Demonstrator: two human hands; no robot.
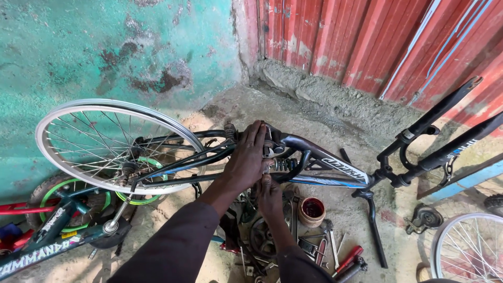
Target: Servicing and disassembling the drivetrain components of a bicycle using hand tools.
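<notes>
White decal (345, 170) on the dark bicycle frame (309, 149) — slanted, oblong.

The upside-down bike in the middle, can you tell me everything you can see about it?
The bicycle frame is black with blue and white trim, looks like metal, and lies inverted above the dusty ground. Its rear wheel has a bare silver rim with thin spokes and no tyre. The fork sticks up to the right with no wheel in it. A coil spring sits mid-frame. The left hand lies over the frame's middle; the right hand touches it from below.
</notes>
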